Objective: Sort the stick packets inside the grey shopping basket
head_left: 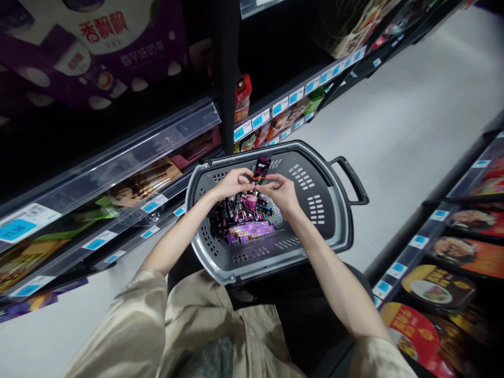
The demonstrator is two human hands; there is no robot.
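Note:
A grey plastic shopping basket [342, 220] with perforated walls rests in front of my body. Above its inside, both hands meet at a dark purple-and-black sachet [262, 166] that stands up between the fingertips. My left hand [233, 184] pinches it from the left, and my right hand [281, 193] closes on it from the right. A thin orange strip [255, 178] shows between the fingers; what it is I cannot tell. Below lie many dark stick sachets [228, 212], a small pink cup-like item [250, 202] and a light purple packet [251, 231].
Shelves with price labels [98, 240] run along the left, with a large purple carton [98, 52] on top. Bowl-shaped food packs [437, 286] fill the low right shelf. The basket's black handle [354, 181] sticks out right, over the pale aisle floor [413, 105].

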